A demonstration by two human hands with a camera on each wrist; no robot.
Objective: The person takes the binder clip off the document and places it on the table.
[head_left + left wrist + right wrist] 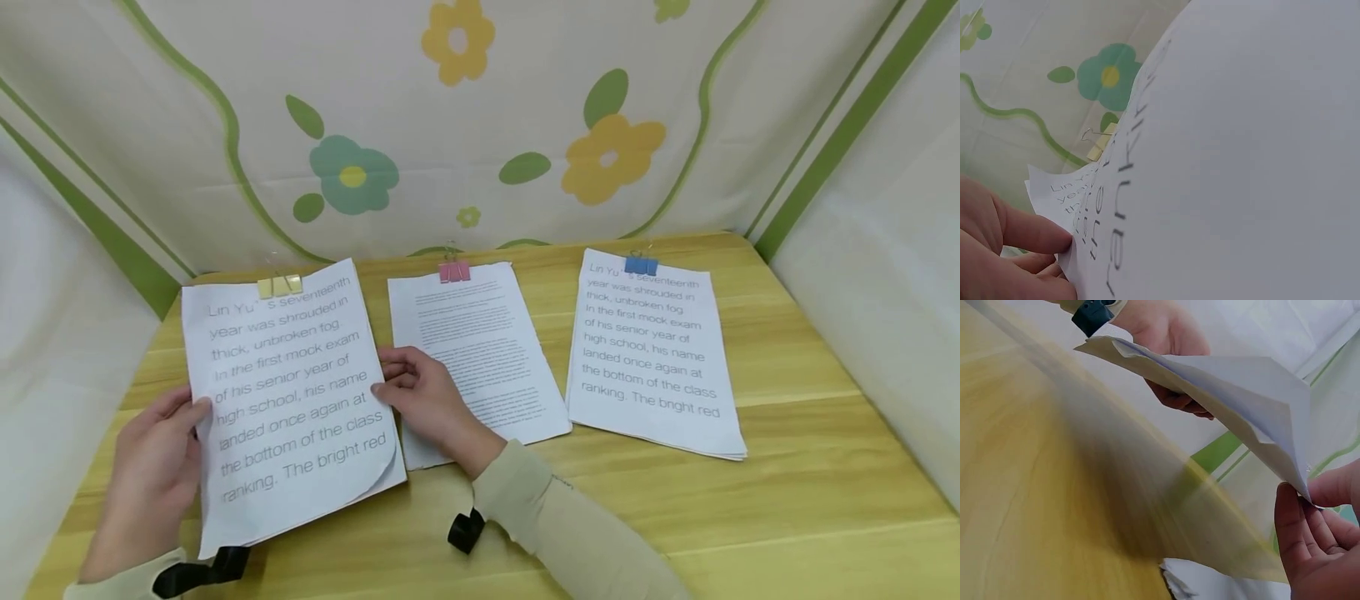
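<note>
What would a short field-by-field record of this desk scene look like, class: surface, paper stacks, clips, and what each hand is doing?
surface: wooden table
stacks: three clipped paper stacks
left stack: large print, yellow clip, lifted off the table
middle stack: small print, pink clip, lying flat
right stack: large print, blue clip, lying flat
left hand: grips the left stack's left edge
right hand: pinches the left stack's right edge

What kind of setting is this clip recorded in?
Probably a staged tabletop booth, not a real office: a light wooden table is walled on three sides by flower-printed cloth, with three clipped stacks of printed white paper laid out, one held by both hands.
</note>
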